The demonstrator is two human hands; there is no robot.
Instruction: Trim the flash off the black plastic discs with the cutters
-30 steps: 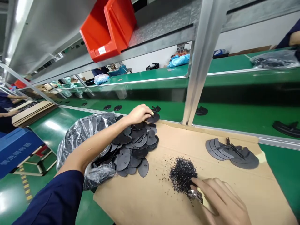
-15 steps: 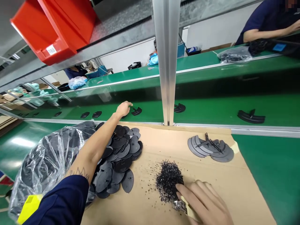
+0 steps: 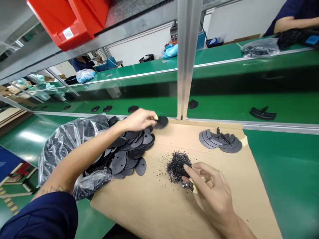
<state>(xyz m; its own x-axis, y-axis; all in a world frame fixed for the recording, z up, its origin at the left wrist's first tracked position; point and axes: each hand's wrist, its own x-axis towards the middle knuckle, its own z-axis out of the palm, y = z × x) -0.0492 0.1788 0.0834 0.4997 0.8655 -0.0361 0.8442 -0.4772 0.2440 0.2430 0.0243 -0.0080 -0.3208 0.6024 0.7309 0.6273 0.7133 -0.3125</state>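
My left hand (image 3: 141,120) pinches a dark, thin plastic piece (image 3: 161,122), blurred by motion, above the cardboard's back edge. A pale yellow covering shows at the thumb tip. Below that arm lie many flat black oval plates (image 3: 119,162), heaped at the mouth of a clear plastic bag (image 3: 72,139). My right hand (image 3: 214,191) has its fingers curled at the right side of a pile of tiny black pieces (image 3: 177,166). Under those fingers a small shiny lump (image 3: 187,185) and something cream-coloured show; I cannot make out what they are.
Fanned black plates with a thin bracket (image 3: 220,141) lie on the cardboard (image 3: 159,202). Behind runs a green belt (image 3: 224,103) carrying spaced black parts. A metal post (image 3: 185,66) rises at its edge. A red bin (image 3: 72,23) sits overhead. Another person's arm (image 3: 294,25) is across the line.
My left hand has come back from the belt toward the cardboard with a black piece in it. My right hand stays beside the tiny pieces. The view has shifted.
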